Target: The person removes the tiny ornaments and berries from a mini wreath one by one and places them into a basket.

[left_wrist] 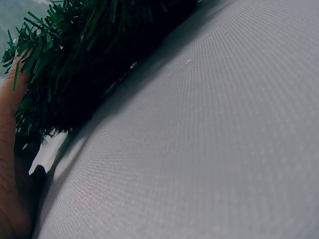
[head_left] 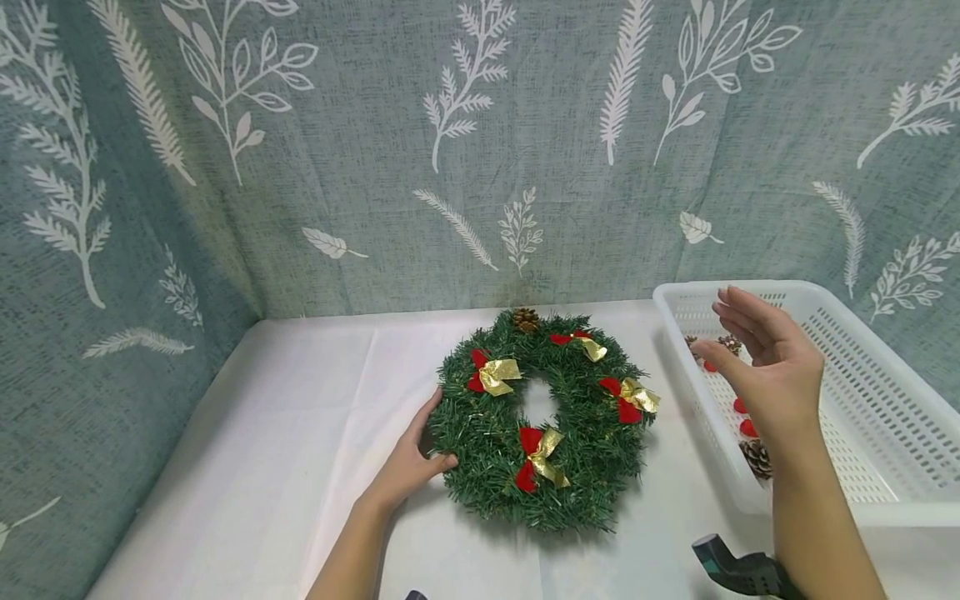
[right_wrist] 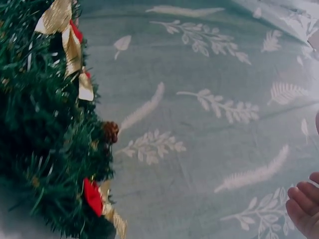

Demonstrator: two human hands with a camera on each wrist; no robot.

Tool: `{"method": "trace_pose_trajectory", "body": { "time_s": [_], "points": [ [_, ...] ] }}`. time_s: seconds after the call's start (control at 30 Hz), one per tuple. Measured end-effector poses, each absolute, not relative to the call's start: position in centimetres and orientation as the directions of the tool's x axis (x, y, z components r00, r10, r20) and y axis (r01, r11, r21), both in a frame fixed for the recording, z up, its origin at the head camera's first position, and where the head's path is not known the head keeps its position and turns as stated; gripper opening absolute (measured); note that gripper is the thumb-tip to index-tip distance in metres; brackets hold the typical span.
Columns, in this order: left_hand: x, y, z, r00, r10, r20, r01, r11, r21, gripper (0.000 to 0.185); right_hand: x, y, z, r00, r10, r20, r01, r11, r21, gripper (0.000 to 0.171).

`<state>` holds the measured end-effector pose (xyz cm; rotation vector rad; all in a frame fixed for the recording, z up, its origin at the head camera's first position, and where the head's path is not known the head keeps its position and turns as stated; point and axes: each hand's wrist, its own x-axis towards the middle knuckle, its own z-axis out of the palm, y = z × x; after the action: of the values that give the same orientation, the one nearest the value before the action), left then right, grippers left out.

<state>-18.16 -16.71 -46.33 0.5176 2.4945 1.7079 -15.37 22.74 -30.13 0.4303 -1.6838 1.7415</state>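
Observation:
A green wreath [head_left: 542,425] with red and gold bows and one pine cone [head_left: 525,318] at its far edge lies flat on the white table [head_left: 300,400]. My left hand [head_left: 416,462] rests on its left rim, fingers along the needles and thumb against the near side; the left wrist view shows the needles [left_wrist: 75,64] close against my palm [left_wrist: 10,149]. My right hand [head_left: 757,358] hovers empty with relaxed fingers over the left edge of the white basket [head_left: 885,417]. In the right wrist view the wreath [right_wrist: 50,139] fills the left side and my fingertips [right_wrist: 304,209] show at the lower right.
The white perforated basket on the right holds pine cones [head_left: 756,457] and small red pieces [head_left: 747,427]. A grey-green curtain with white leaf prints [head_left: 465,150] hangs behind and on both sides. A dark wrist device [head_left: 738,568] shows at the bottom right.

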Motion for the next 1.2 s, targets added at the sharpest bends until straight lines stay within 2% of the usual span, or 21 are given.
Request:
{"method": "trace_pose_trajectory", "body": {
  "time_s": [0.17, 0.37, 0.47, 0.8, 1.2],
  "points": [
    [-18.2, -16.7, -46.4, -0.939, 0.318, 0.130, 0.235, 0.320, 0.918, 0.101, -16.1, 21.7, -29.7, -0.726, 0.205, 0.656, -0.668, 0.011, -0.744, 0.058],
    [-18.2, -16.8, -46.4, -0.938, 0.322, 0.127, 0.234, 0.321, 0.918, 0.102, -16.7, 20.2, -28.8, -0.756, 0.192, 0.626, -0.633, 0.035, -0.774, 0.057],
    [-18.2, -16.8, -46.3, -0.940, 0.318, 0.121, 0.227, 0.321, 0.919, 0.102, -17.1, 19.6, -28.5, -0.747, 0.168, 0.643, -0.647, 0.036, -0.762, 0.056],
    [-18.2, -16.7, -46.3, -0.942, 0.315, 0.112, 0.220, 0.331, 0.918, 0.101, -18.7, 17.8, -27.5, -0.792, 0.113, 0.599, -0.575, 0.192, -0.796, 0.055],
    [-18.1, -16.8, -46.4, -0.941, 0.318, 0.117, 0.225, 0.329, 0.917, 0.100, -21.5, 15.1, -27.7, -0.859, 0.013, 0.512, -0.491, 0.262, -0.830, 0.057]
  ]
}}
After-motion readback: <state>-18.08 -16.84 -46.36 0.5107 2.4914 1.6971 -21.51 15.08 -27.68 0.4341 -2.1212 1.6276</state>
